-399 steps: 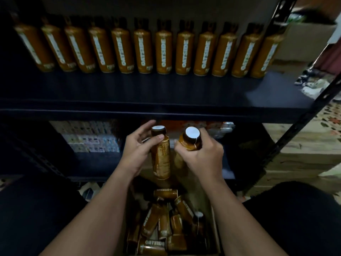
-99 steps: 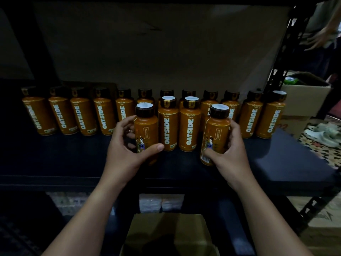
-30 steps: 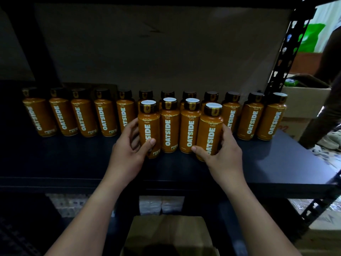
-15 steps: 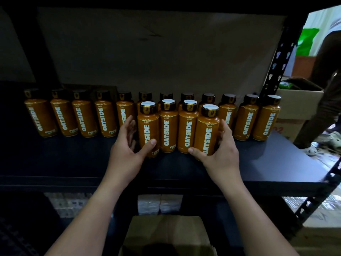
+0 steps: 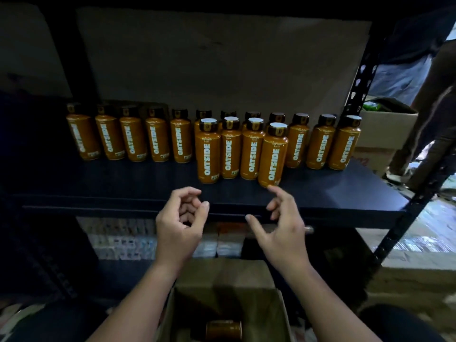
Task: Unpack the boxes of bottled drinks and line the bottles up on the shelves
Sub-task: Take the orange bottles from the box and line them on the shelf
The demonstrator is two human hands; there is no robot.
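— Where are your hands?

— Both hang in front of the shelf, holding nothing. My left hand has its fingers loosely curled, thumb near the fingertips. My right hand is spread loose, and its forefinger tip is at the foot of the nearest bottle; I can't tell whether it touches.

— And the bottles?

— A back row of twelve stands upright along the shelf, labels facing me. A front row of four stands just ahead of the middle ones, side by side. The nearest bottle is its right end, and it sits a little forward of the other three.

— What about the box?

— The box is open below my arms, on the floor side of the shelf. One bottle lies in its bottom; the rest of the inside is too dark to read.

— Anything else?

— Another box stands past the shelf's right post, and someone's sleeve shows at the right edge.
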